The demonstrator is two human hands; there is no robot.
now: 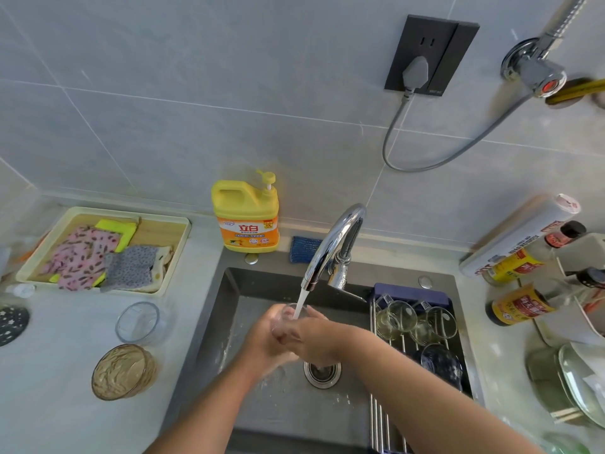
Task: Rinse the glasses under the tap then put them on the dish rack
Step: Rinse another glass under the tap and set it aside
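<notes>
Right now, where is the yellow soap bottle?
In the head view, the yellow soap bottle stands against the wall, left of the tap, behind the sink's back-left corner.

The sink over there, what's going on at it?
A person's left hand and right hand hold a small clear glass under water running from the curved chrome tap, over the dark grey sink. Several clear glass mugs lie on the metal dish rack at the sink's right. A clear glass bowl and an amber glass bowl stand on the counter.
</notes>
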